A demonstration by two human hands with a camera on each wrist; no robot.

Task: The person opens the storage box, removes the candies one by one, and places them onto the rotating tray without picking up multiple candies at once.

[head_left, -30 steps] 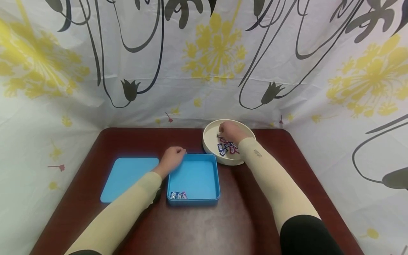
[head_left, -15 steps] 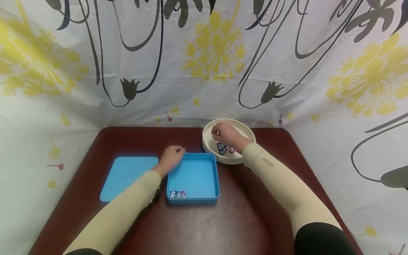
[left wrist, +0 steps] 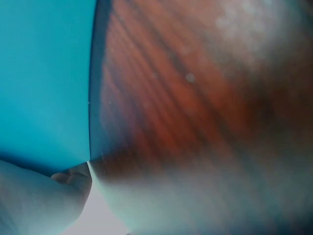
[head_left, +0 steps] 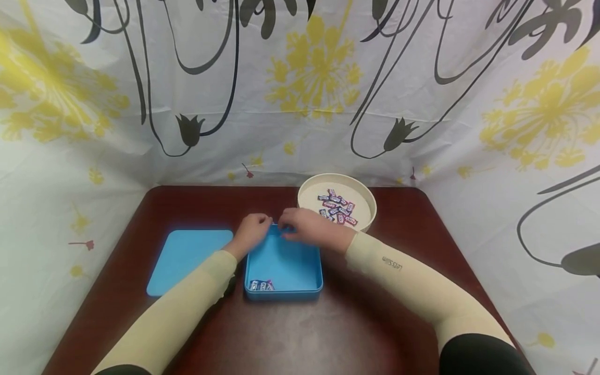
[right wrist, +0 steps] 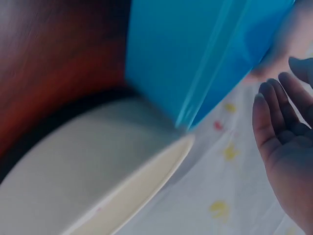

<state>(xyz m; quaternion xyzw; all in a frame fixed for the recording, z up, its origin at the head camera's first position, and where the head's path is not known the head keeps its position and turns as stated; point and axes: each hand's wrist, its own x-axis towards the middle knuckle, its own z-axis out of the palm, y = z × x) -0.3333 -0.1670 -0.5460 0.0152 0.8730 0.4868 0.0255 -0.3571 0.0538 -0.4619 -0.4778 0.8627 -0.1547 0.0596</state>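
Observation:
My left hand (head_left: 253, 230) grips the back left corner of the open blue box (head_left: 283, 265), its fingertips at the rim. In the front left corner of the box lie several small wrapped candies (head_left: 261, 285) in a row. Over the box's back right part is my right hand (head_left: 307, 226), fingers bent and pointing left towards the left hand. The right wrist view has its fingers (right wrist: 264, 120) loosely curved with the thumb close by; I cannot tell whether it holds a candy. Behind it, the round cream tray (head_left: 370, 203) has many blue and red wrapped candies (head_left: 338, 207).
A flat blue lid (head_left: 192, 260) lies on the dark red-brown table (head_left: 290, 338) left of the box, partly behind the left forearm. The cream tray stands just beyond the box's back right corner. White cloth (head_left: 215, 161) with a flower print hangs around the table.
The right hand has left the cream tray and moved left and nearer, over the box's back part, uncovering the candies in the tray. The left hand and the box have stayed put.

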